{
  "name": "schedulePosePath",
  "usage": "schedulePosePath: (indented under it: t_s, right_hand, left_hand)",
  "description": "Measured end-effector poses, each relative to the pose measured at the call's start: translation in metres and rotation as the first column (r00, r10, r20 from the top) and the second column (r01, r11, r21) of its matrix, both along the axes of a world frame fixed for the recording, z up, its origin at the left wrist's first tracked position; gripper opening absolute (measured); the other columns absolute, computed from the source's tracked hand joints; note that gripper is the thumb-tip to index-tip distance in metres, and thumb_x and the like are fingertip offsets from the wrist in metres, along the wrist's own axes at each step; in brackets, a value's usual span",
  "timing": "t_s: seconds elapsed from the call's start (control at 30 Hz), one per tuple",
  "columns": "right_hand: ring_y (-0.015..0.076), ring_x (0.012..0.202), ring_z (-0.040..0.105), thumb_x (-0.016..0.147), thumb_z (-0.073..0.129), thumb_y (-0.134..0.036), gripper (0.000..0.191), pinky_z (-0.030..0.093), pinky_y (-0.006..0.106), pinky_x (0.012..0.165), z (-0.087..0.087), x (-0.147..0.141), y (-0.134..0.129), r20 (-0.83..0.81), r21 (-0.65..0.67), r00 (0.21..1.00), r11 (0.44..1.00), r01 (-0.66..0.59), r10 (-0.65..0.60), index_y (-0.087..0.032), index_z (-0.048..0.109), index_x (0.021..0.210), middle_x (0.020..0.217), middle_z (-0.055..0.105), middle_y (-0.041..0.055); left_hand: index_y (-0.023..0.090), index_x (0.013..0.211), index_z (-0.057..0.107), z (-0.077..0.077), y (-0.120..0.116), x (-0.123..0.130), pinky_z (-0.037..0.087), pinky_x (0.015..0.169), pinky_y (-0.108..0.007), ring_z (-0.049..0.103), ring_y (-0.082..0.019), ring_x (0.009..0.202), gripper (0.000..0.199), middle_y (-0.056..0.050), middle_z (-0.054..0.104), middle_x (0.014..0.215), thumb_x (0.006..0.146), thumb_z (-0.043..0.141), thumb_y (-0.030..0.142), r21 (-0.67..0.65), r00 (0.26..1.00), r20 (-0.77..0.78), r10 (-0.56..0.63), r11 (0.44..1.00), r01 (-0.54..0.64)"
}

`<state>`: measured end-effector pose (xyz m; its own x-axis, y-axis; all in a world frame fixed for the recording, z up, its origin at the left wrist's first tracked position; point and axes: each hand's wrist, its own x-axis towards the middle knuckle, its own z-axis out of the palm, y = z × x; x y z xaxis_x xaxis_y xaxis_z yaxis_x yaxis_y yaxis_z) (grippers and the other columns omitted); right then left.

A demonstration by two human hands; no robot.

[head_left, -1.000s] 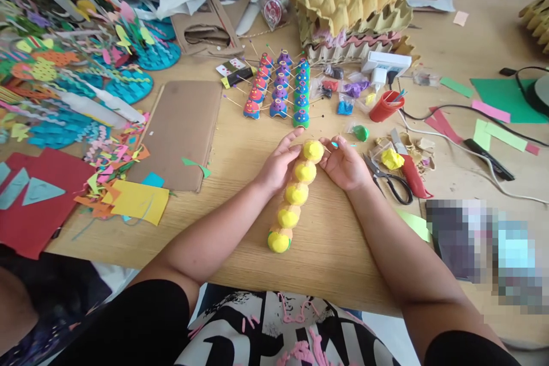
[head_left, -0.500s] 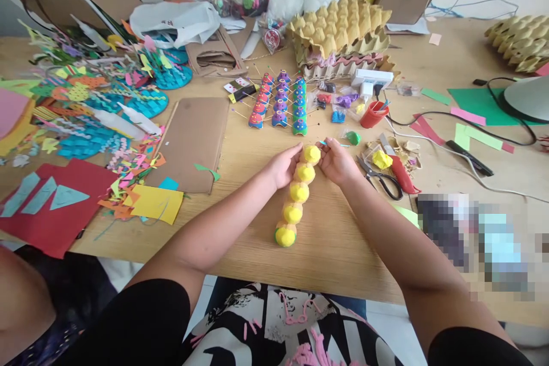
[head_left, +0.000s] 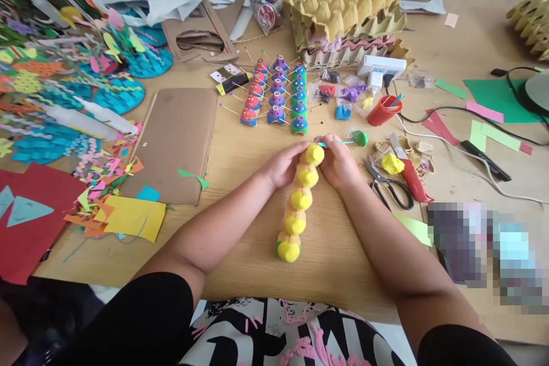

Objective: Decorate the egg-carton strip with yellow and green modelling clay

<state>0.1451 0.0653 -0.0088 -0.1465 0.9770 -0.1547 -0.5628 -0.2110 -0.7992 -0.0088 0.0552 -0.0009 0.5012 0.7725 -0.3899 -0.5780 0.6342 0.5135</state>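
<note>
A strip of egg carton (head_left: 295, 238) with yellow clay caps on its bumps lies lengthwise in front of me, some green showing at its near end. My left hand (head_left: 283, 166) grips its far end from the left side. In my right hand (head_left: 341, 164) is a thin light blue modelling tool (head_left: 345, 143), pinched between the fingers, its tip at the farthest yellow cap (head_left: 315, 154). My right fingers also rest close against the strip's right side. Just past the tool's outer end sits a lump of green clay (head_left: 359, 138).
Painted carton caterpillars (head_left: 277, 97) with stick feelers stand beyond my hands. Scissors (head_left: 388, 186), a red-handled cutter (head_left: 414, 180) and yellow clay (head_left: 392, 163) lie at right, near a red cup (head_left: 385, 110). Egg trays (head_left: 343, 3) are stacked behind. Cardboard (head_left: 174, 143) and paper scraps lie left.
The view has moved closer and lower over the table. My right fingers have closed in on the far end of the strip, with the blue tool's tip now at the farthest cap.
</note>
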Motion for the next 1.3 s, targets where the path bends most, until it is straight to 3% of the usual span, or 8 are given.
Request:
schedulePosePath:
  t_s: [0.1, 0.23, 0.4, 0.53, 0.97, 1.3]
  right_hand:
    - [0.0125, 0.073, 0.057, 0.068, 0.098, -0.049, 0.045, 0.053, 0.028, 0.069, 0.008, 0.0, -0.003, -0.06, -0.007, 0.997, 0.999, -0.038, 0.038, -0.024, 0.06, 0.071, 0.081, 0.065, -0.0036]
    - [0.0127, 0.074, 0.054, 0.068, 0.098, -0.049, 0.049, 0.049, 0.027, 0.066, 0.013, 0.001, -0.006, -0.067, 0.006, 0.991, 0.994, -0.113, 0.113, -0.023, 0.057, 0.067, 0.081, 0.06, -0.002]
    - [0.0137, 0.074, 0.049, 0.067, 0.096, -0.055, 0.056, 0.046, 0.028, 0.066, 0.016, 0.002, -0.007, 0.032, 0.038, 0.994, 0.993, -0.109, 0.108, -0.023, 0.051, 0.064, 0.082, 0.055, -0.0004]
    - [0.0129, 0.073, 0.046, 0.067, 0.097, -0.055, 0.052, 0.044, 0.027, 0.067, 0.019, 0.001, -0.007, 0.062, 0.063, 0.992, 0.992, -0.111, 0.107, -0.023, 0.056, 0.065, 0.079, 0.053, -0.0008]
    - [0.0113, 0.072, 0.045, 0.069, 0.096, -0.038, 0.047, 0.037, 0.026, 0.064, 0.022, -0.002, -0.009, 0.121, 0.112, 0.988, 0.988, -0.109, 0.096, -0.021, 0.053, 0.061, 0.075, 0.053, -0.0013]
    - [0.0121, 0.073, 0.045, 0.073, 0.094, -0.039, 0.043, 0.039, 0.027, 0.066, 0.02, 0.002, -0.008, 0.166, 0.175, 0.98, 0.975, -0.136, 0.106, -0.022, 0.055, 0.065, 0.077, 0.053, -0.0016]
  left_hand:
    - [0.02, 0.085, 0.074, -0.006, -0.003, 0.0, 0.048, 0.062, -0.024, 0.064, -0.014, 0.067, 0.014, -0.002, 0.073, 0.078, 0.097, 0.074, 0.025, 0.144, 0.999, -0.001, 0.033, 0.989, -0.032]
    - [0.02, 0.082, 0.07, -0.008, -0.006, -0.002, 0.044, 0.063, -0.025, 0.061, -0.014, 0.066, 0.02, -0.002, 0.067, 0.077, 0.09, 0.085, 0.03, 0.19, 1.0, 0.001, -0.006, 0.982, 0.005]
    - [0.02, 0.076, 0.063, -0.004, -0.005, -0.005, 0.039, 0.06, -0.025, 0.055, -0.013, 0.061, 0.026, -0.001, 0.062, 0.073, 0.093, 0.081, 0.027, 0.161, 0.997, -0.063, 0.045, 0.986, -0.035]
    - [0.02, 0.077, 0.061, -0.001, -0.006, -0.005, 0.041, 0.059, -0.025, 0.055, -0.014, 0.062, 0.026, -0.001, 0.059, 0.072, 0.095, 0.078, 0.027, 0.151, 0.996, -0.072, 0.05, 0.988, -0.039]
    - [0.018, 0.079, 0.062, -0.003, -0.005, -0.006, 0.045, 0.059, -0.024, 0.06, -0.012, 0.063, 0.017, 0.0, 0.061, 0.074, 0.089, 0.076, 0.019, 0.178, 0.999, 0.024, 0.043, 0.983, -0.047]
    - [0.018, 0.078, 0.059, 0.0, -0.007, -0.006, 0.043, 0.056, -0.022, 0.058, -0.011, 0.06, 0.021, 0.001, 0.059, 0.071, 0.088, 0.078, 0.021, 0.179, 0.999, 0.013, 0.032, 0.983, -0.034]
